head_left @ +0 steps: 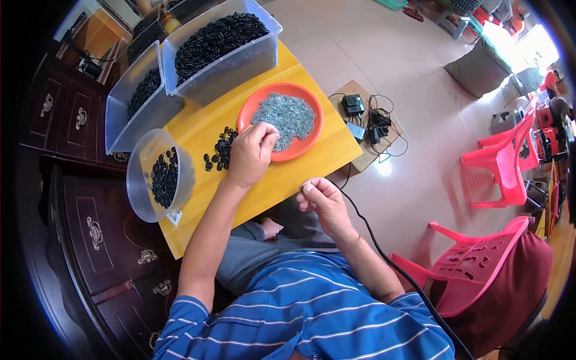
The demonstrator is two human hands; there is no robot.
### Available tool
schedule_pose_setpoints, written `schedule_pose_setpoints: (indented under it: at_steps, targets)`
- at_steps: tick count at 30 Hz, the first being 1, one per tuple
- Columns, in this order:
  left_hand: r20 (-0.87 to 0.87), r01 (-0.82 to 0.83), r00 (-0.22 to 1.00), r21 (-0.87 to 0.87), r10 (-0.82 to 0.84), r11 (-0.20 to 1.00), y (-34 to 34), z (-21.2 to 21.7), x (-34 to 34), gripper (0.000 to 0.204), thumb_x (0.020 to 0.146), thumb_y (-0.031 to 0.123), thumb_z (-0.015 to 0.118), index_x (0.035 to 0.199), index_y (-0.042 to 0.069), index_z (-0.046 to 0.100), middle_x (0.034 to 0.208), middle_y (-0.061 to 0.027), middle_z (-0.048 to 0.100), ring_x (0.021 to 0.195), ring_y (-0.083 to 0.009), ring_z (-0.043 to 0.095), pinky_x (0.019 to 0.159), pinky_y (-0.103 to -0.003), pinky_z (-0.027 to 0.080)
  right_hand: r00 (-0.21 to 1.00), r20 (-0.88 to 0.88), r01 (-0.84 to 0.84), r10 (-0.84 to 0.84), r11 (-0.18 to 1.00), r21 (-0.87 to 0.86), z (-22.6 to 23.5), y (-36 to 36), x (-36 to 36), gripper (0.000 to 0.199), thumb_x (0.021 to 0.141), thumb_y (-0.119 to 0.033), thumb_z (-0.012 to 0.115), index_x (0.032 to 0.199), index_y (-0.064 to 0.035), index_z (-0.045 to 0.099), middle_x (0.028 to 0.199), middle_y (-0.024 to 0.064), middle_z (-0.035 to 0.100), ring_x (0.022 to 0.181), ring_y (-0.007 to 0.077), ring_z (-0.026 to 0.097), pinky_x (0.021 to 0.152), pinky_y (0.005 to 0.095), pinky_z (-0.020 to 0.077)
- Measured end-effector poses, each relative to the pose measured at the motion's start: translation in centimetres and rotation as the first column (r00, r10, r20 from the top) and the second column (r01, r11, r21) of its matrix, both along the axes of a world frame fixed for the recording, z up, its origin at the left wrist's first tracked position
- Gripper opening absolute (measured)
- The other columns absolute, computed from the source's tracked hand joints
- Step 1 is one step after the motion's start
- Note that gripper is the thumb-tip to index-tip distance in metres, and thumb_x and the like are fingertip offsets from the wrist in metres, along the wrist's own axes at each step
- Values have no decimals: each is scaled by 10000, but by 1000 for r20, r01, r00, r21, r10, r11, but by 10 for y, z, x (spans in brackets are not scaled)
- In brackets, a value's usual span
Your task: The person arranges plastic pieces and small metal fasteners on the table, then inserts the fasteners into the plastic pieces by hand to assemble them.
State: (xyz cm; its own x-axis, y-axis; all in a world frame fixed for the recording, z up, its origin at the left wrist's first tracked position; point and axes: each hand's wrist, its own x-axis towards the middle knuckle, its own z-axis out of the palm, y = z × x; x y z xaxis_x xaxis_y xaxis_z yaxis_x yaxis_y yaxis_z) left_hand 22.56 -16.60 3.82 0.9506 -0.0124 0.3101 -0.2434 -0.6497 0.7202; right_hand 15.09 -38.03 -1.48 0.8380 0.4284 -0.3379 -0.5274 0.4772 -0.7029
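Observation:
My left hand (254, 151) reaches over the near rim of an orange plate (318, 125). Its thumb and forefinger are pinched together at the heap of small silvery-grey slender pieces (288, 117); what they hold, if anything, is too small to make out. Beside this hand, on the yellow table (225, 198), lies a loose pile of small black parts (223, 150). My right hand (324, 203) is raised just off the table's near edge, apart from the plate. Its thumb and fingers are closed on a small black part (302, 188), mostly covered by the fingertips.
A round clear tub (133, 174) with black parts stands at the table's left. Two large clear bins (273, 51) of black pieces sit behind it. Dark drawers (96, 228) flank the left. Adapters and cables (375, 127) lie on a board to the right, near pink chairs (501, 168).

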Motion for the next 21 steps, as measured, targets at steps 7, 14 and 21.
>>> schedule_pose_setpoints:
  at_steps: [7, 14, 21]
  targets:
    - [58, -10, 998, 37, 7, 999, -3, -11, 11, 72, 913, 69, 676, 924, 27, 618, 849, -136, 670, 816, -331, 666, 722, -426, 525, 998, 18, 62, -63, 998, 5, 0, 2, 5, 131, 1035, -198, 632, 1046, -69, 649, 882, 23, 686, 739, 74, 630, 700, 219, 516]
    - [39, 3, 999, -56, -1, 998, -3, -12, 12, 51, 897, 13, 678, 940, 7, 652, 859, -132, 688, 739, -273, 686, 666, -366, 542, 992, 94, 85, -79, 995, -56, 6, 8, 17, 116, 1021, -179, 643, 1032, -65, 657, 893, 21, 683, 755, 74, 633, 710, 219, 523]
    - [-7, -7, 1000, -174, 6, 985, 4, -8, 7, 111, 884, -34, 681, 988, 5, 684, 859, -85, 703, 696, -140, 664, 648, -288, 534, 990, 131, 53, -44, 996, -70, 8, 14, 23, 144, 1022, -205, 641, 1031, -63, 660, 882, 13, 679, 753, 80, 620, 717, 228, 506]
